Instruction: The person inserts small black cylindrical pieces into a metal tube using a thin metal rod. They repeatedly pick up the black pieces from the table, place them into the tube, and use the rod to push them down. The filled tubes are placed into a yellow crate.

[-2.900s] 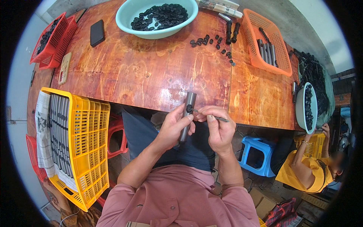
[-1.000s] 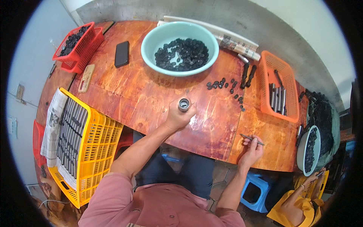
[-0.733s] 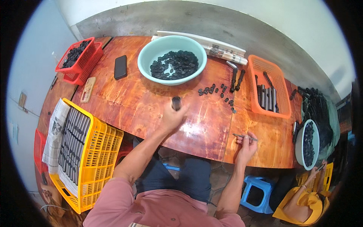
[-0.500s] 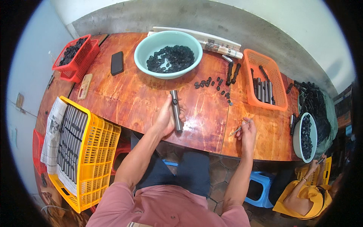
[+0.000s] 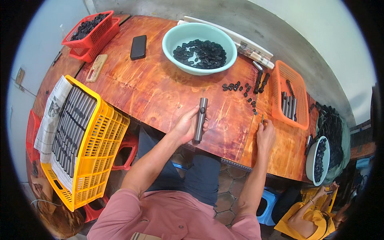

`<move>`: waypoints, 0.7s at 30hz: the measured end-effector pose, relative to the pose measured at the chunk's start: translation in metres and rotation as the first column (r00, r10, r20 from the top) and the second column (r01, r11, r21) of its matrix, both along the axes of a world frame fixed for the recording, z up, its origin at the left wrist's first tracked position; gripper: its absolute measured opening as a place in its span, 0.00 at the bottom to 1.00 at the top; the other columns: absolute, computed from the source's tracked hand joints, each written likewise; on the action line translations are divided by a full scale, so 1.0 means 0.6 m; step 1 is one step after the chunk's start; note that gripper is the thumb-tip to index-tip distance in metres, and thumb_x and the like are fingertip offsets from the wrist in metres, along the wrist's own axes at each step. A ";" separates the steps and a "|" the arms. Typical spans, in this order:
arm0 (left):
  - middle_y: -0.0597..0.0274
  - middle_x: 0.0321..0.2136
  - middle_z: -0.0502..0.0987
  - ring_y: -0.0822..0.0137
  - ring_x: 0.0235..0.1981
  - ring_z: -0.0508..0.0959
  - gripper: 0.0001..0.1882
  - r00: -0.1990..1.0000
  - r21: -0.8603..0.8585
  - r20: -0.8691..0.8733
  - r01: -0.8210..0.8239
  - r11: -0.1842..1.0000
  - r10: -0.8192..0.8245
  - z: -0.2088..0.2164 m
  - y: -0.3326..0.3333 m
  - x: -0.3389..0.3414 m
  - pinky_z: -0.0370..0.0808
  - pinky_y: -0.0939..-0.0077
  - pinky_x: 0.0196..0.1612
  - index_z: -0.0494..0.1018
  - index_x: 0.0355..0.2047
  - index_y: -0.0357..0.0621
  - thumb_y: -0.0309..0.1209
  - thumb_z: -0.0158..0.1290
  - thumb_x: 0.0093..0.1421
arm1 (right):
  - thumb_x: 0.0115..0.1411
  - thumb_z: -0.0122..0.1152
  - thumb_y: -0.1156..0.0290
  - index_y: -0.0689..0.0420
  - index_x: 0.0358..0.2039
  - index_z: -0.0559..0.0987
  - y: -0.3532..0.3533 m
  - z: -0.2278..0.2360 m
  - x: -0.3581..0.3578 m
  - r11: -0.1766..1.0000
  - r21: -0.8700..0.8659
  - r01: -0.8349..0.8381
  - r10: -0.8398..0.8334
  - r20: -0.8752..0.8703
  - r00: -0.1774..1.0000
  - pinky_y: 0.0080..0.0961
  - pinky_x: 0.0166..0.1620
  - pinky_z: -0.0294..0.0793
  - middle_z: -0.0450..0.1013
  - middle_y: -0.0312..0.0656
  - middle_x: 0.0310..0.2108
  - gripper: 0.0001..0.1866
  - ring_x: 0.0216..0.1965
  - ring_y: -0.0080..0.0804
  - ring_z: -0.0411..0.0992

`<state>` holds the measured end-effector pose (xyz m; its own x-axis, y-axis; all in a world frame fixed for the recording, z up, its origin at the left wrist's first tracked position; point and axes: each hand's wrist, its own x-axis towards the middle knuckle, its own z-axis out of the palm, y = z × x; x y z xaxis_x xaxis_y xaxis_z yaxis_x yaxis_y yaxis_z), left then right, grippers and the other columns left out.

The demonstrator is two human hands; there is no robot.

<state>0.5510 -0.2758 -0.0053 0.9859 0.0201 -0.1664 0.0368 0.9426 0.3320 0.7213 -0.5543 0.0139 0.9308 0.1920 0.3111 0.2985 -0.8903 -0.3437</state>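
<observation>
A grey metal tube (image 5: 201,122) stands nearly upright in my left hand (image 5: 186,126), its fingers wrapped round the lower half. A black oval piece sits in the tube's side near the top end. Over the table's right part, my right hand (image 5: 266,136) is closed with thumb and fingers together. A thin rod (image 5: 262,118) sticks up from its fingertips; the rest of it is hidden in the hand. Small black oval pieces (image 5: 231,87) lie loose beyond the right hand. Many more fill the pale green basin (image 5: 169,51) ahead.
An orange basket (image 5: 291,121) holds metal tubes, with two black rods (image 5: 264,82) beside it. On the left stand a yellow crate (image 5: 105,140) of tubes and red baskets (image 5: 94,51). A phone (image 5: 138,47) lies on the wooden table (image 5: 156,96). Another person (image 5: 306,220) sits at right.
The view has shifted, so the table's things appear displaced. The tube in my left hand is turned more upright. My right hand has turned, and its thin rod now points away from me.
</observation>
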 end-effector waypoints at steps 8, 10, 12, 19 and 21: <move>0.58 0.35 0.76 0.65 0.28 0.76 0.21 1.000 -0.015 0.025 0.015 1.000 -0.015 -0.007 0.007 -0.005 0.73 0.71 0.30 0.67 0.57 0.46 0.46 0.39 0.74 | 0.62 0.62 0.67 0.62 0.39 0.80 0.009 0.001 -0.030 0.981 0.186 0.062 -0.061 -0.010 0.998 0.41 0.43 0.74 0.77 0.50 0.37 0.12 0.39 0.49 0.76; 0.59 0.36 0.76 0.65 0.28 0.76 0.21 1.000 -0.015 0.013 0.010 1.000 -0.010 -0.009 0.006 -0.005 0.74 0.72 0.30 0.67 0.57 0.46 0.46 0.39 0.74 | 0.62 0.61 0.67 0.62 0.40 0.80 0.011 0.002 -0.037 0.983 0.173 0.057 -0.059 0.008 0.998 0.40 0.43 0.74 0.76 0.49 0.35 0.12 0.39 0.49 0.76; 0.59 0.36 0.76 0.65 0.28 0.76 0.21 1.000 -0.022 -0.022 -0.002 1.000 0.002 -0.012 0.004 0.000 0.75 0.71 0.31 0.67 0.57 0.46 0.46 0.39 0.74 | 0.63 0.61 0.67 0.62 0.41 0.80 0.010 -0.002 -0.038 0.987 0.159 0.034 -0.044 0.056 0.997 0.40 0.43 0.74 0.76 0.48 0.35 0.12 0.39 0.48 0.76; 0.59 0.37 0.76 0.64 0.32 0.78 0.18 0.998 0.002 -0.009 -0.066 0.998 0.066 -0.015 0.005 0.001 0.79 0.69 0.36 0.68 0.56 0.47 0.42 0.43 0.73 | 0.64 0.60 0.67 0.62 0.41 0.80 0.015 -0.008 -0.043 0.988 0.157 0.005 -0.014 0.058 0.998 0.40 0.43 0.74 0.76 0.48 0.37 0.12 0.41 0.48 0.76; 0.60 0.38 0.77 0.63 0.33 0.79 0.18 0.998 0.003 -0.009 -0.067 0.998 0.067 -0.012 0.001 -0.003 0.80 0.69 0.36 0.67 0.56 0.46 0.42 0.44 0.73 | 0.64 0.60 0.67 0.61 0.41 0.80 0.012 -0.012 -0.042 0.989 0.144 0.034 -0.041 0.045 0.998 0.40 0.43 0.74 0.75 0.48 0.37 0.11 0.41 0.48 0.76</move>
